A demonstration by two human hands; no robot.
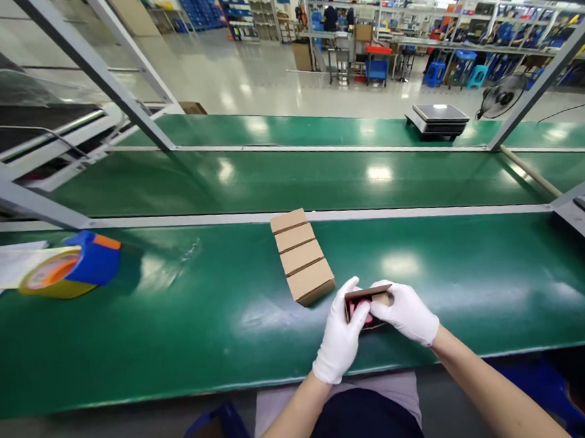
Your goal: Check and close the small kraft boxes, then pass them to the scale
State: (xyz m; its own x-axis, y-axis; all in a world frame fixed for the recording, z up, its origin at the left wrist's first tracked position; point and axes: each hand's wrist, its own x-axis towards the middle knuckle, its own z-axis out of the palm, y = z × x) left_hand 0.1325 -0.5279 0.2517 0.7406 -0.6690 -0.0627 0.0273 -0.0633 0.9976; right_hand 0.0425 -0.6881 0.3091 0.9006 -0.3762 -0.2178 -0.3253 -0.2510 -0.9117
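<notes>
Small open box (369, 299): at near edge of green desk (179, 320), gripped from both ends. Left hand (340, 339), white-gloved: fingers clamped on left end of box. Right hand (406, 313), white-gloved: fingers clamped on right end. Four closed cartons (302, 255): in a row, just beside box, up-left. Tape dispenser (72, 264): far left of desk. Scale (438, 119): far strip, well apart.
</notes>
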